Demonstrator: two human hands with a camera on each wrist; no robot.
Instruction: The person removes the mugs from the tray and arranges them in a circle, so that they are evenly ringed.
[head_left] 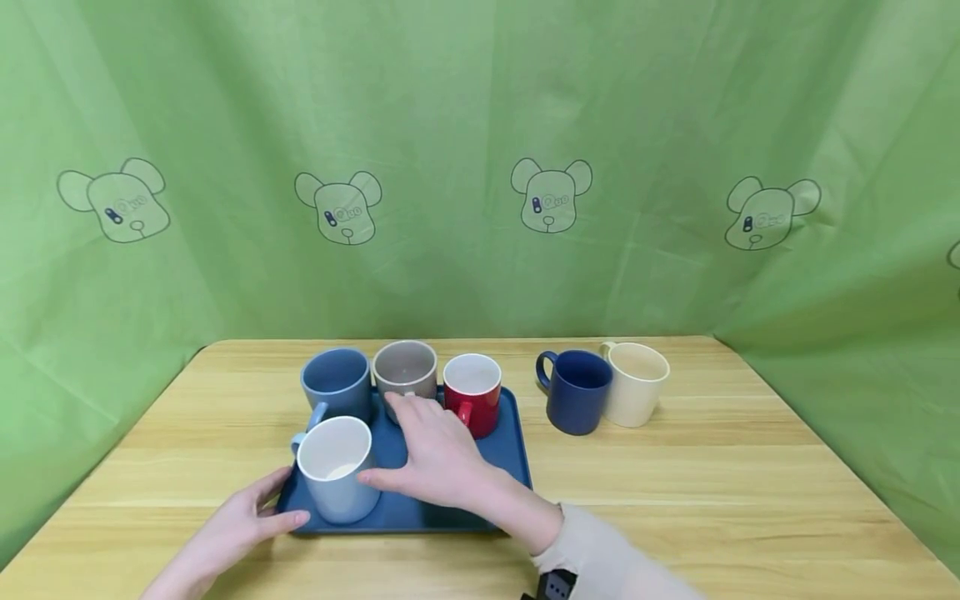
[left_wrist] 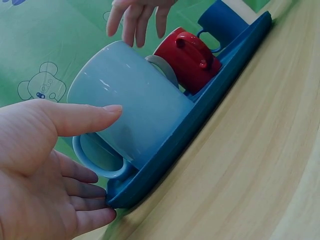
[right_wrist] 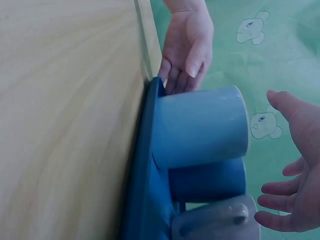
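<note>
A blue tray (head_left: 420, 515) bears several mugs. At its front left stands a light blue mug (head_left: 341, 492), its handle to the left. Behind that are a medium-blue mug (head_left: 333, 385), a grey mug (head_left: 405, 367) and a red mug (head_left: 483, 410). My left hand (head_left: 243, 521) is at the tray's front left corner, fingertips at the rim beside the light blue mug, fingers loosely extended. Over the tray hovers my right hand (head_left: 442, 458), fingers spread and holding nothing, between the light blue and grey mugs. In the right wrist view its fingertips are near the grey mug (right_wrist: 217, 220).
Right of the tray, a navy mug (head_left: 577, 400) and a cream mug (head_left: 637, 387) stand side by side on the wooden table (head_left: 720, 500). A green curtain (head_left: 450, 275) with bear-head drawings hangs behind and at the sides.
</note>
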